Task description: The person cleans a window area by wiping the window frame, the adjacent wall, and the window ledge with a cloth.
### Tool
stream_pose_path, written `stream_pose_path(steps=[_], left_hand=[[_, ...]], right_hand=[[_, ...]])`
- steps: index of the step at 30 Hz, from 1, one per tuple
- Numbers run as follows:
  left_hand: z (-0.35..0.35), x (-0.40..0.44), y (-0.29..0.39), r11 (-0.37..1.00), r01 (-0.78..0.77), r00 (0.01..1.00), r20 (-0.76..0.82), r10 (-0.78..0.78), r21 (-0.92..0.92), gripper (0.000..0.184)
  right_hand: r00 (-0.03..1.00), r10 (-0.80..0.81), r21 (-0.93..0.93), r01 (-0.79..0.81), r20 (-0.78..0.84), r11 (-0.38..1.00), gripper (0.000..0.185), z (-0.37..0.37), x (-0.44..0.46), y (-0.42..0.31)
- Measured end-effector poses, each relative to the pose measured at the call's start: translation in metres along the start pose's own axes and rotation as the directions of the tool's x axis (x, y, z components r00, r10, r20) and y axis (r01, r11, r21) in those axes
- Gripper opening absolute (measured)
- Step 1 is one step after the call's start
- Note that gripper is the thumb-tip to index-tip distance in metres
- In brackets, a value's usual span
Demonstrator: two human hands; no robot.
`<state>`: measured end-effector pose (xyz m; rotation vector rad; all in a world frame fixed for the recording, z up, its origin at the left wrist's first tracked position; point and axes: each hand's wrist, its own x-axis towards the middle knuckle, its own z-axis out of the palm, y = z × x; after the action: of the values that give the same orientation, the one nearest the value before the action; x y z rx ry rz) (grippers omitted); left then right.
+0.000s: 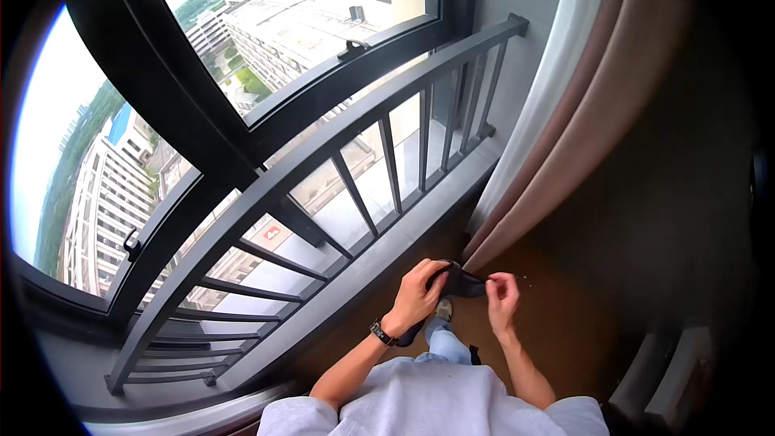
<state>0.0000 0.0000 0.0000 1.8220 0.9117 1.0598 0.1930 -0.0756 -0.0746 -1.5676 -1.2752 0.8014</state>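
A small dark cloth-like item (466,283) is stretched between my two hands, above my legs and one shoe. My left hand (417,297), with a dark watch (380,332) on the wrist, is closed around its left part. At its right end, my right hand (502,297) pinches the edge between thumb and fingers. What exactly the item is cannot be made out. Its lower left part is partly hidden behind my left hand and wrist.
A grey metal railing (329,139) runs diagonally before dark-framed windows (347,64), with buildings outside. A ledge (386,244) lies beneath it. White and brown-pink curtains (583,113) hang at the right. Brown floor (557,315) shows below, with a pale object (682,371) at the lower right.
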Motion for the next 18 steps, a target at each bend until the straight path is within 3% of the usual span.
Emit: stream_pose_path(steps=[1,2,3,5,6,8,12,15,18], left_hand=[[-0.004,0.000,0.005,1.000,-0.026,0.999,-0.026,0.027,0.005,0.019],[-0.008,-0.004,0.012,0.996,-0.063,0.998,0.008,0.062,0.063,0.020],[-0.002,0.044,0.017,0.991,-0.014,0.993,0.116,-0.002,0.134,0.023],[0.000,0.088,0.030,0.959,-0.028,0.976,0.215,-0.035,0.283,0.027],[0.006,0.105,0.040,0.962,-0.020,0.977,0.210,-0.039,0.273,0.027],[0.008,0.137,0.053,0.923,-0.158,0.964,0.257,0.068,0.350,0.030],[0.003,0.184,0.058,0.886,-0.215,0.961,0.249,0.117,0.412,0.033],[-0.008,0.215,0.059,0.892,-0.246,0.952,0.266,0.149,0.378,0.035],[-0.025,0.245,0.056,0.839,-0.358,0.932,0.216,0.293,0.409,0.035]], right_hand=[[1.000,-0.016,0.012,0.016,0.014,1.000,0.026,0.003,0.006,-0.003],[0.986,-0.066,0.108,0.050,0.152,0.993,0.024,0.023,0.008,-0.004],[0.965,-0.119,0.238,0.062,0.233,0.969,0.022,0.026,0.044,-0.008],[0.910,-0.282,0.227,0.219,0.303,0.949,0.026,0.050,0.095,0.002],[0.897,-0.304,0.225,0.239,0.320,0.944,0.026,0.048,0.114,0.004],[0.888,-0.325,0.251,0.251,0.325,0.935,0.025,0.043,0.151,0.002],[0.928,-0.307,0.263,0.248,0.212,0.932,0.025,0.026,0.218,-0.007],[0.959,-0.280,0.258,0.258,0.049,0.931,0.025,0.013,0.258,-0.014],[0.957,-0.242,0.229,0.275,-0.160,0.934,0.024,-0.006,0.292,-0.022]])
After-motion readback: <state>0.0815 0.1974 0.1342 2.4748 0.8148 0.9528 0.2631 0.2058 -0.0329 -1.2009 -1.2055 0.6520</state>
